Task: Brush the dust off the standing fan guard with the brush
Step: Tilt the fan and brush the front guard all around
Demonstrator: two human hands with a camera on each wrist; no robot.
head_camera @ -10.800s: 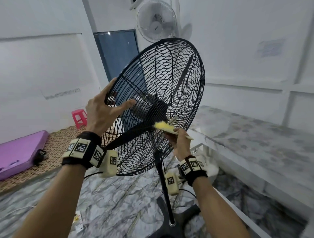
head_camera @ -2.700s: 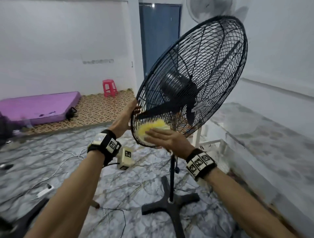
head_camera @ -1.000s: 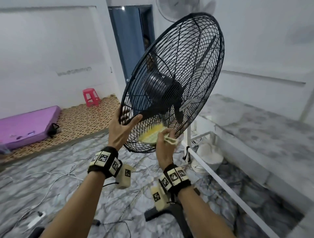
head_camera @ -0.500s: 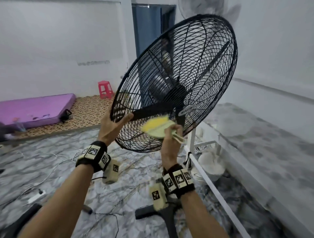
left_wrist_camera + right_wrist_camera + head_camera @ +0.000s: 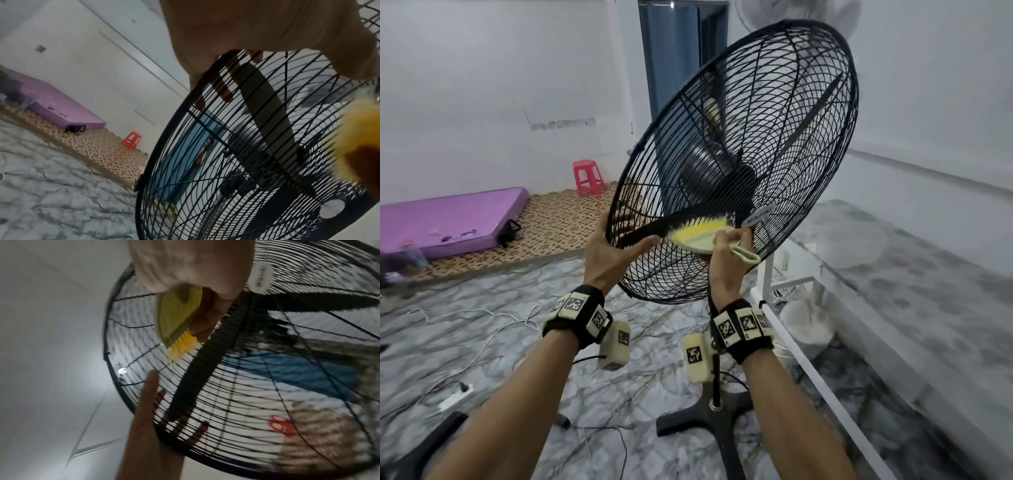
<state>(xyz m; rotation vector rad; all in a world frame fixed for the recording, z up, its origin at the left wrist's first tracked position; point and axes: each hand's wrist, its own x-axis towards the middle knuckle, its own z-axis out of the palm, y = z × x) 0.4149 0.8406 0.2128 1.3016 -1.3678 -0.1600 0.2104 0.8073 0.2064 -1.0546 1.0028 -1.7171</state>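
Our right hand (image 5: 726, 263) clenches the pale green plastic brush with yellow bristles (image 5: 700, 234), bristles laid against the black wire guard of the standing fan (image 5: 784, 144) just left of its white hub badge (image 5: 758, 216). Our left hand (image 5: 613, 253) grips the guard's lower-left rim, thumb in front, fingers behind the wires. We judge the stroke goes best running along the wires from hub to rim with light pressure, left hand bracing so the tilted head cannot swing.
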